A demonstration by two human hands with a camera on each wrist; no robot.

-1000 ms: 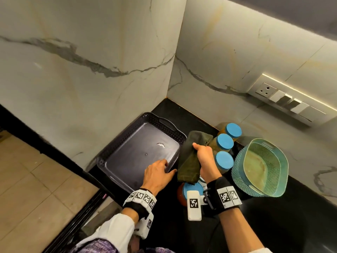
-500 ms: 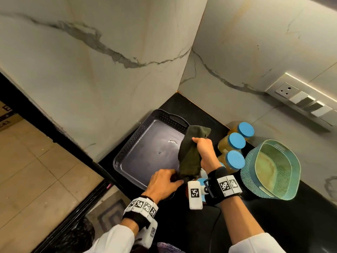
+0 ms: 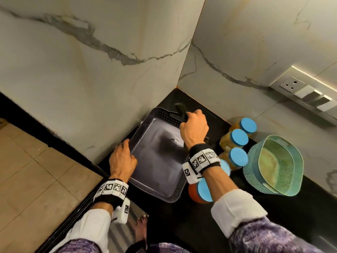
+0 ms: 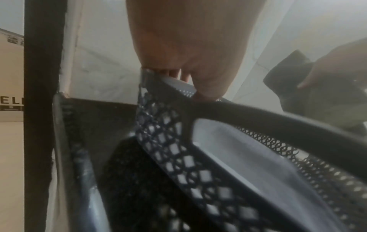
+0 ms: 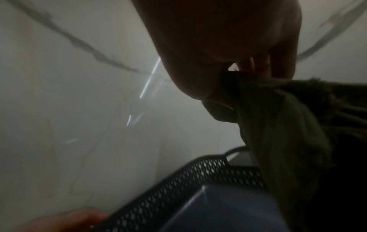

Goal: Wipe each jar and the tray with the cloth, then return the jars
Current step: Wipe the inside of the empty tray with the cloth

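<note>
The dark grey tray [image 3: 156, 161] with lattice walls [image 4: 168, 149] lies in the corner of the black counter. My left hand [image 3: 125, 145] grips its left rim, thumb and fingers pinching the edge [image 4: 178, 76]. My right hand [image 3: 191, 115] holds the bunched dark green cloth [image 3: 181, 109] over the tray's far right corner; the cloth [image 5: 278, 125] hangs down from my fingers. Several blue-lidded jars stand right of the tray: amber ones [image 3: 239, 137] in a row and a red one [image 3: 195, 192] partly under my right forearm.
A teal mesh basket [image 3: 255, 161] stands right of the jars. Marble walls close the corner behind and to the left of the tray. A socket and switch panel [image 3: 308, 92] is on the right wall. The counter edge drops to a tiled floor [image 3: 36, 179] at the left.
My left hand left the cloth's lower end and took the tray's left rim. My right hand carried the cloth forward over the tray's far end.
</note>
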